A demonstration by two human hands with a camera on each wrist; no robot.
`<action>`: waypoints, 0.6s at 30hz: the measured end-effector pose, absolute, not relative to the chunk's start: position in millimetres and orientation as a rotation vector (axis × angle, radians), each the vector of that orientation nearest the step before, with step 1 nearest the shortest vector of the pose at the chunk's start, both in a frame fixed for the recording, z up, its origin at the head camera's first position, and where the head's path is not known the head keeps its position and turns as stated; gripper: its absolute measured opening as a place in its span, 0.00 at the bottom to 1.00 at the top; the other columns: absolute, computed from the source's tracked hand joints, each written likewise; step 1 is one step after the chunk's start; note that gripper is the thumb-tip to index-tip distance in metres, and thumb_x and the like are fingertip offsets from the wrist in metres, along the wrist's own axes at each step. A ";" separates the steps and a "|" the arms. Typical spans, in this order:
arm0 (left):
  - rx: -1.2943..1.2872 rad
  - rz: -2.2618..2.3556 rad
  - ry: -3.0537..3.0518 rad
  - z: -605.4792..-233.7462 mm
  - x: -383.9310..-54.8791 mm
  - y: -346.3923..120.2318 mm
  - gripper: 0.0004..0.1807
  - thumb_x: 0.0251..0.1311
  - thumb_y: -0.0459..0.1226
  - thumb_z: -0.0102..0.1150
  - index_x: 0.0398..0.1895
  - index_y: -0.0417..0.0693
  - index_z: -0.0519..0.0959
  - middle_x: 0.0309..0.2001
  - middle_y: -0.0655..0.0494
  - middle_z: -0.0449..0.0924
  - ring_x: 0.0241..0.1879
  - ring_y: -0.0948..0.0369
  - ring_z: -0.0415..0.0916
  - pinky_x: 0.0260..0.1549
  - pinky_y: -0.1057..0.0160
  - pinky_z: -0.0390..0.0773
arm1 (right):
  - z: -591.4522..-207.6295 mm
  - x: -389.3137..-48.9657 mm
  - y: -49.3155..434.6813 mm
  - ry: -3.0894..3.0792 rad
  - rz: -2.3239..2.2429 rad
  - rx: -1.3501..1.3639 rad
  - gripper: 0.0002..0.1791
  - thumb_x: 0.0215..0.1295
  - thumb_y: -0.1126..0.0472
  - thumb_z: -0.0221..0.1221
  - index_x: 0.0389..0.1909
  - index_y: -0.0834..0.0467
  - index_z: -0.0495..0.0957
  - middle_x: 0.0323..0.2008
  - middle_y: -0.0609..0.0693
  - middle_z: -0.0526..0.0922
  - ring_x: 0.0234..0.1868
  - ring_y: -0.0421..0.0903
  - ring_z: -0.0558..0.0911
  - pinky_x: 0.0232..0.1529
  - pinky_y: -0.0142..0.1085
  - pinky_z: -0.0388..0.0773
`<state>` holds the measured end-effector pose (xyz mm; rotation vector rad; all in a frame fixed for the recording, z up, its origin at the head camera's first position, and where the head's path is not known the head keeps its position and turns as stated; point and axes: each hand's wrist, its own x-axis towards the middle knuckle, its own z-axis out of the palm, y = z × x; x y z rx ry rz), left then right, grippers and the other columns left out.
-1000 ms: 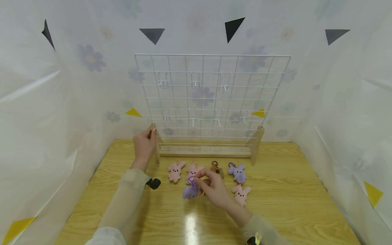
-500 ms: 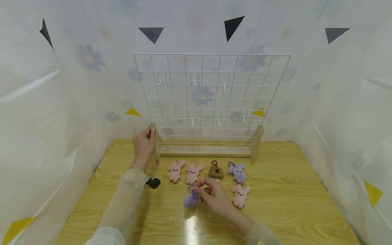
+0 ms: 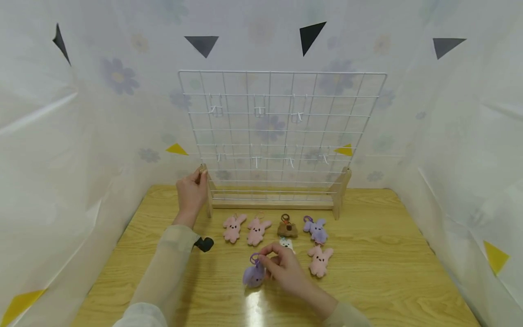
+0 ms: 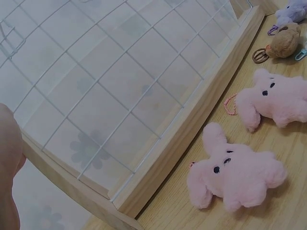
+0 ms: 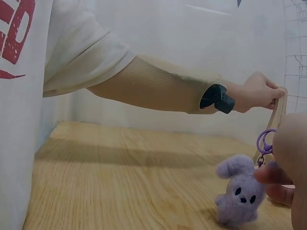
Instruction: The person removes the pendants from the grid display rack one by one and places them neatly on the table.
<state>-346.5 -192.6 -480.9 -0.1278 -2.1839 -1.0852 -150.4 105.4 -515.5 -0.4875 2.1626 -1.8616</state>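
Note:
My right hand point(image 3: 288, 271) pinches the purple ring point(image 5: 266, 141) of a lilac plush bunny keychain point(image 3: 254, 275), low over the table's front middle. In the right wrist view the bunny point(image 5: 240, 199) hangs upright, with eyes and nose showing; whether it touches the table I cannot tell. Farther left, my left hand point(image 3: 191, 194) grips the top of the wooden stand's left post point(image 3: 209, 195). The stand holds a white wire grid point(image 3: 282, 131) upright, with several white hooks on it. Only part of the left hand point(image 4: 7, 167) shows in the left wrist view.
Before the stand lie pink bunny plushes point(image 3: 233, 228) point(image 3: 256, 231) point(image 3: 320, 262), a brown plush point(image 3: 288, 230) and another lilac plush point(image 3: 316, 231). A white plush point(image 3: 286, 244) is partly behind my right hand. Pale sheeting point(image 3: 53, 159) surrounds the wooden table point(image 3: 392, 272).
The right hand and its lilac bunny keychain have moved down toward the front of the table, uncovering the brown plush and part of the white one. My left hand stays on the post.

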 end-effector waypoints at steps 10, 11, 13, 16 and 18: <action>-0.154 -1.074 -2.161 -482.8 -347.1 -193.3 0.14 0.74 0.35 0.65 0.51 0.30 0.87 0.36 0.35 0.89 0.27 0.45 0.87 0.26 0.47 0.87 | -540.9 -174.6 99.6 2.229 -1.926 -0.481 0.08 0.81 0.63 0.59 0.48 0.65 0.80 0.23 0.62 0.83 0.18 0.56 0.81 0.14 0.26 0.67; -0.159 -1.069 -2.157 -482.7 -347.4 -193.3 0.14 0.74 0.35 0.65 0.51 0.30 0.87 0.35 0.36 0.89 0.27 0.45 0.87 0.26 0.47 0.87 | -542.2 -176.7 98.6 2.234 -1.926 -0.479 0.09 0.81 0.62 0.59 0.48 0.66 0.80 0.22 0.61 0.83 0.18 0.53 0.80 0.14 0.27 0.67; -0.166 -1.067 -2.151 -482.5 -347.6 -193.3 0.13 0.74 0.35 0.65 0.50 0.30 0.87 0.35 0.36 0.89 0.26 0.46 0.87 0.26 0.47 0.87 | -544.4 -181.0 96.5 2.244 -1.913 -0.468 0.09 0.81 0.62 0.59 0.49 0.66 0.80 0.19 0.59 0.81 0.17 0.47 0.79 0.14 0.27 0.67; -0.165 -1.070 -2.153 -482.1 -347.6 -193.6 0.13 0.74 0.35 0.65 0.50 0.29 0.87 0.35 0.36 0.89 0.26 0.46 0.87 0.26 0.46 0.87 | -547.6 -187.7 93.1 2.258 -1.876 -0.443 0.09 0.81 0.61 0.59 0.49 0.65 0.80 0.19 0.57 0.81 0.17 0.43 0.79 0.14 0.28 0.68; -0.159 -1.077 -2.156 -482.2 -347.3 -193.8 0.14 0.74 0.34 0.65 0.50 0.29 0.87 0.35 0.36 0.89 0.27 0.46 0.87 0.26 0.46 0.87 | -549.0 -191.8 91.1 2.286 -1.837 -0.425 0.09 0.81 0.61 0.60 0.48 0.64 0.81 0.19 0.56 0.81 0.17 0.43 0.78 0.14 0.28 0.68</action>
